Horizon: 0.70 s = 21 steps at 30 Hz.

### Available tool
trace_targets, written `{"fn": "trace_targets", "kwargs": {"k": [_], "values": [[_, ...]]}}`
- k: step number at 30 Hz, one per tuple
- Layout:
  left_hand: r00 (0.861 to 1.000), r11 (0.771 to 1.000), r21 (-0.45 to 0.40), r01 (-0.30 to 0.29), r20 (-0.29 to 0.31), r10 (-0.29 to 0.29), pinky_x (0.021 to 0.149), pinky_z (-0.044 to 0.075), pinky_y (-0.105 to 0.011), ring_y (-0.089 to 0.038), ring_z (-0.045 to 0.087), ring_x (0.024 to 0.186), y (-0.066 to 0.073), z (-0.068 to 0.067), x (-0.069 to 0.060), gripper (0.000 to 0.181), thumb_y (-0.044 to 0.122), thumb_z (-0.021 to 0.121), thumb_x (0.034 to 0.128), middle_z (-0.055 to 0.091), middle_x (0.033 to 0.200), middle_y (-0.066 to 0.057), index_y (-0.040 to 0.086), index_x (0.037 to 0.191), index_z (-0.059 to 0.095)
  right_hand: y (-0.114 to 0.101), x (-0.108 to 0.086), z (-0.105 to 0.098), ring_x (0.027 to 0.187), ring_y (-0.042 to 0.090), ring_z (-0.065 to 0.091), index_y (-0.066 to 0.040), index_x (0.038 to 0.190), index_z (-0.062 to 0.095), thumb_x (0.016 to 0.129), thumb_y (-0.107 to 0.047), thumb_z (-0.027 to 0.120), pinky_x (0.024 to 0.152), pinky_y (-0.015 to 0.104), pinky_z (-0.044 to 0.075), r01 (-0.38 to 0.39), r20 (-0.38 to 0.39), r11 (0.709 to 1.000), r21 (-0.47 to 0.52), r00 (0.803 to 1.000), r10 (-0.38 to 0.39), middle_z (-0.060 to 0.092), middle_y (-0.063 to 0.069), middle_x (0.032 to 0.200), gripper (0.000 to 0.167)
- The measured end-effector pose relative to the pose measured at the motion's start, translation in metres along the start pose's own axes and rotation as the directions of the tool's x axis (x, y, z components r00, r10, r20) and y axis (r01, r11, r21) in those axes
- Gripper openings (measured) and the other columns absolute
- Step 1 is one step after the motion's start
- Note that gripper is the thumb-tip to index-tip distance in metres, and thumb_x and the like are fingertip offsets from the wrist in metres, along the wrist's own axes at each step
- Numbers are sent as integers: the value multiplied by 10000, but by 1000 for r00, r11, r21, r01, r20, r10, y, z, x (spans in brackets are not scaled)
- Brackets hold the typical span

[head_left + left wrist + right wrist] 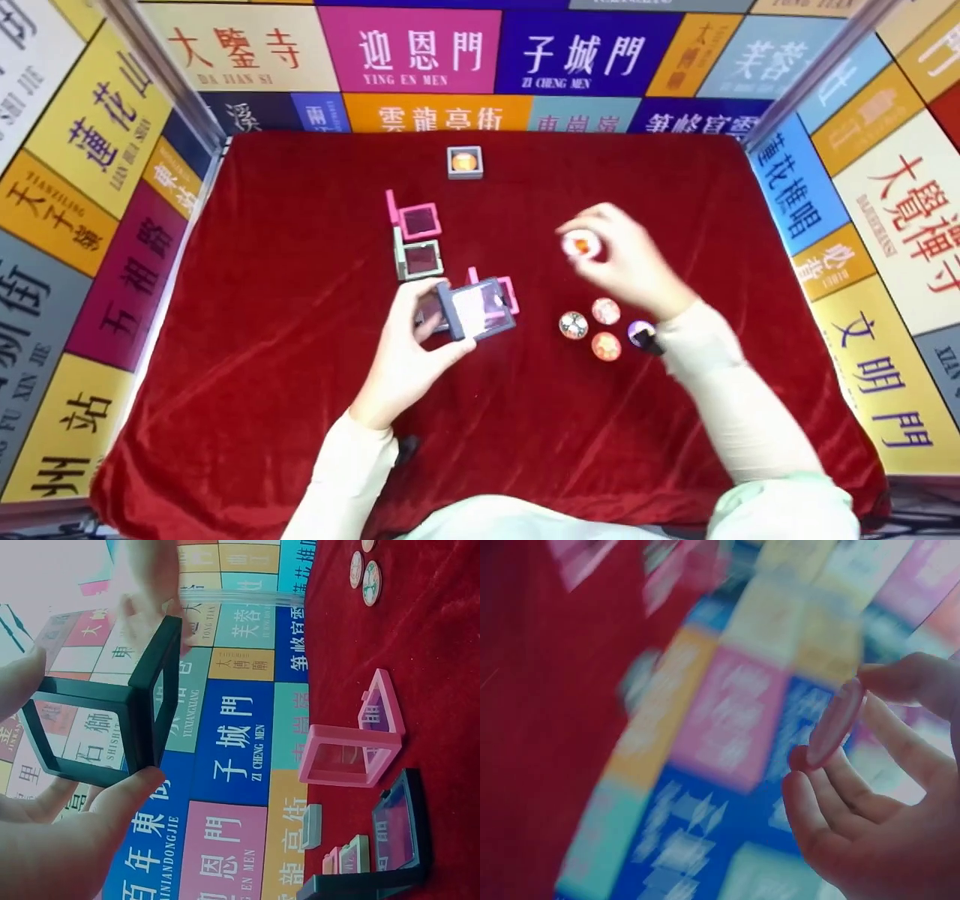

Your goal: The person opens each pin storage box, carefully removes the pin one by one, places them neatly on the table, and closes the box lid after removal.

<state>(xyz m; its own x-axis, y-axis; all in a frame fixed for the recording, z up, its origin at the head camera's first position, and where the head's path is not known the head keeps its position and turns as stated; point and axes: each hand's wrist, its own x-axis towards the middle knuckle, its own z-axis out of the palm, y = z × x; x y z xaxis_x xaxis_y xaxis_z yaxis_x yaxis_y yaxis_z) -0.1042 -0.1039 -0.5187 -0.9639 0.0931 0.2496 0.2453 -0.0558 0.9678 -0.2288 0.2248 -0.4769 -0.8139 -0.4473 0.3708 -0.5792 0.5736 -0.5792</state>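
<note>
My left hand (405, 352) grips a dark hinged display frame (484, 311) with clear film windows, its two halves spread apart. In the left wrist view the raised frame (131, 720) sits between thumb and fingers. My right hand (622, 255) pinches a round badge (582, 244) by its edge, pale with an orange middle; the right wrist view shows that badge (836, 724) edge-on. Below the held frame, a pink frame (510, 295) stands on the cloth, partly hidden. A second dark frame (397, 829) stands open near it in the left wrist view.
Several round badges (606, 346) lie on the red cloth (300, 405) below my right hand. Another pink frame (418, 221) and a green one (421, 259) stand open left of centre. Farther back is a grey box (465, 174) with an orange round piece. Printed panels (420, 52) wall the table.
</note>
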Motion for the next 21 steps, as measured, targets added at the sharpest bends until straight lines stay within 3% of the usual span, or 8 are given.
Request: {"fn": "trace_targets", "kwargs": {"k": [5, 14, 18, 21], "values": [[1000, 1000, 22, 9, -17, -9, 1156, 462, -435, -296, 517, 1394, -1, -4, -4, 850, -47, 925, 813, 501, 1504, -106, 122, 1530, 500, 56, -24, -17, 979, 305, 630, -19, 1173, 780, 805, 99, 787, 862, 374, 460, -152, 28, 986, -67, 988, 154, 668, 170, 1111, 386], [1000, 999, 28, -20, 20, 20, 1155, 462, -426, -308, 489, 1435, 4, -3, 4, 835, -25, 888, 871, 480, 1496, -53, 172, 1573, 482, 96, -58, -15, 961, 380, 607, 20, 1150, 754, 831, 48, 811, 883, 487, 476, -247, 114, 958, -144, 958, 264, 639, 211, 1066, 326], [998, 997, 66, -30, 52, 26, 1135, 483, -414, -299, 489, 1433, 8, -8, 18, 791, 21, 872, 903, 477, 1498, -83, 182, 1567, 473, 116, -73, -8, 943, 395, 591, 43, 1126, 736, 817, 37, 809, 889, 519, 469, -283, 155, 938, -202, 936, 316, 629, 221, 1013, 317], [996, 997, 80, -24, 85, 18, 1123, 500, -414, -307, 508, 1388, 11, -13, 37, 793, 24, 848, 923, 470, 1486, -108, 174, 1588, 444, 128, -83, -2, 948, 394, 613, 48, 1131, 728, 826, 21, 813, 889, 534, 490, -312, 184, 926, -211, 918, 351, 640, 222, 1007, 317]]}}
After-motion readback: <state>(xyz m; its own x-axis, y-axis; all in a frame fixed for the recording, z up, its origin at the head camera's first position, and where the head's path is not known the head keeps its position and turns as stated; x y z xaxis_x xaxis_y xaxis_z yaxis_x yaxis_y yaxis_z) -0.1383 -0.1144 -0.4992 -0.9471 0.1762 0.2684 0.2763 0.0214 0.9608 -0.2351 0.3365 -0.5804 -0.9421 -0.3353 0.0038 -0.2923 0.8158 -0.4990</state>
